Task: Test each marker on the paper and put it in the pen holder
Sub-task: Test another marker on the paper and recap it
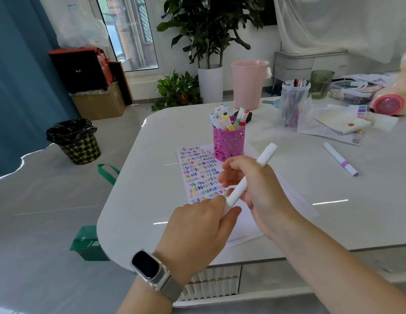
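Observation:
A white marker [266,155] is held slanted above the paper [197,173], which is covered with several rows of coloured squiggles. My right hand [254,189] grips the marker's barrel. My left hand [204,225] pinches the marker's lower end, where its cap is. The pink perforated pen holder [229,141] stands on the paper's far edge with several markers upright in it. A second white marker with a purple band [340,158] lies on the table to the right.
A clear plastic cup of pens [292,105], a green cup [321,83], notepads and papers [340,123] crowd the far right of the white table [152,177]. A pink bucket [249,82], plants and a bin [75,141] stand on the floor beyond.

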A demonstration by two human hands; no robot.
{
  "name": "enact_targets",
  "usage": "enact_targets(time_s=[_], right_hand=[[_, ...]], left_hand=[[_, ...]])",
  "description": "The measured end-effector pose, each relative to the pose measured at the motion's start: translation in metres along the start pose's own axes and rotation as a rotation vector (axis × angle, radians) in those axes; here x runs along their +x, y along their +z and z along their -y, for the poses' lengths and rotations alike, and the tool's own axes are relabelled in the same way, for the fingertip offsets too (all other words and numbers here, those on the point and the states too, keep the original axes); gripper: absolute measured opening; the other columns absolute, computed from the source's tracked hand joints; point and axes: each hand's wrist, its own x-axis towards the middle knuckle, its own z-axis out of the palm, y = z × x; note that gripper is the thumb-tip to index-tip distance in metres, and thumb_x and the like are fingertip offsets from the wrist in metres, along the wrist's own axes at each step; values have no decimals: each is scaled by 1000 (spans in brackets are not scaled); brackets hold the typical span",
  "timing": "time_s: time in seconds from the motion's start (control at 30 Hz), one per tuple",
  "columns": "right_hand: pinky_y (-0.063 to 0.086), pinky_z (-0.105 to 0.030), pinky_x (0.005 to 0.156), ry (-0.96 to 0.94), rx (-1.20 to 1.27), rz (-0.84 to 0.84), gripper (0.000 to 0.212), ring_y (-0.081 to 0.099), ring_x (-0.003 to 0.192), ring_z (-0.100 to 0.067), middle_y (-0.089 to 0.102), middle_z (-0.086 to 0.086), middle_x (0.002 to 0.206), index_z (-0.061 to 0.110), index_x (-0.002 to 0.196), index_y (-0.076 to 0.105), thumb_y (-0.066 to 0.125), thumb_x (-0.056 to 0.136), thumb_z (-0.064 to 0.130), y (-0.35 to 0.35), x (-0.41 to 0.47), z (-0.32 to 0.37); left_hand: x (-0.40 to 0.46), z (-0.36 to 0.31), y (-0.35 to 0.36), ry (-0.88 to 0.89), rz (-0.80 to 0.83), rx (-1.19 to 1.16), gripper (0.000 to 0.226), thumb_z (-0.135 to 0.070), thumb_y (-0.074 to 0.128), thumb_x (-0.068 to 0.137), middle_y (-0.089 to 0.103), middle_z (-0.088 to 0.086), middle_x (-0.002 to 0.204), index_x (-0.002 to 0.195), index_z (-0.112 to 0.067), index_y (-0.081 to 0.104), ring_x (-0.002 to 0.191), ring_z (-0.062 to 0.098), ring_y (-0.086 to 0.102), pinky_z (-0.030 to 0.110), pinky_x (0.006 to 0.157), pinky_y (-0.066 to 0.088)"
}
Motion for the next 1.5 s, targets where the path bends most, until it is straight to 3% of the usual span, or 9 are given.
enact_targets(time_s=[0.27, 0.43, 0.73, 0.87, 0.97, 1.07, 1.23, 1.4, 1.5], right_hand=[[35, -24, 41, 168, 521, 49, 43, 29, 38, -11, 26, 4, 45, 16, 60, 40, 48, 98, 35, -4, 2, 4], [20, -19, 38, 289, 516, 139, 50, 17, 35, -12, 15, 5, 40, 20, 47, 28, 48, 91, 28, -11, 5, 6], [23, -20, 37, 238, 644, 116, 50, 19, 38, -10, 19, 5, 44, 20, 50, 32, 53, 93, 34, -7, 6, 5], [18, -20, 35, 199, 623, 69, 50, 14, 37, -10, 16, 6, 42, 21, 51, 26, 52, 92, 32, -6, 3, 5], [14, -17, 34, 213, 614, 61, 48, 12, 35, -10, 13, 6, 41, 21, 53, 22, 46, 93, 29, -8, 3, 5], [10, -17, 37, 278, 632, 79, 46, 12, 32, -10, 13, 6, 41, 22, 54, 22, 43, 94, 28, -13, 7, 5], [8, -17, 37, 331, 621, 93, 46, 13, 28, -9, 13, 7, 38, 23, 54, 20, 41, 95, 26, -21, 15, 13], [7, -16, 36, 326, 623, 124, 47, 13, 27, -9, 13, 7, 36, 24, 53, 19, 41, 95, 25, -23, 20, 20], [7, -14, 36, 333, 630, 156, 48, 13, 26, -8, 13, 7, 35, 24, 54, 18, 40, 96, 25, -23, 22, 20]], left_hand=[[2, 6, -3, 21, -43, 78, 38, -53, 20, 90, 27, -4, 44, 63, -27, 20, 39, 22, 34, 29, 41, 26], [0, 0, 3, 58, -1, 29, 44, -57, 12, 85, 24, 1, 44, 56, -24, 16, 43, 21, 26, 28, 44, 20], [1, 1, -7, -49, 74, 26, 44, -51, 23, 95, 34, 0, 54, 62, -23, 21, 56, 22, 36, 32, 57, 29], [0, -1, -4, 9, 48, 110, 37, -52, 17, 95, 30, -4, 50, 71, -25, 21, 44, 20, 31, 32, 47, 25], [1, -5, -8, 27, 107, 174, 31, -44, 25, 94, 17, -7, 43, 74, -21, 20, 34, 22, 13, 22, 39, 4], [0, -6, -8, 97, 34, 219, 29, -40, 29, 93, 16, -8, 44, 71, -21, 22, 35, 21, 11, 21, 39, 6], [4, -19, -2, 45, 77, -58, 38, -51, 12, 91, 31, -2, 52, 64, -25, 19, 46, 20, 30, 34, 49, 30], [9, -28, -7, -89, 128, -507, 40, -41, 33, 98, 40, 3, 57, 68, -14, 32, 52, 24, 39, 47, 57, 40], [10, -31, -12, -134, 175, -686, 40, -34, 37, 98, 42, 6, 55, 67, -9, 35, 48, 21, 38, 43, 50, 39]])
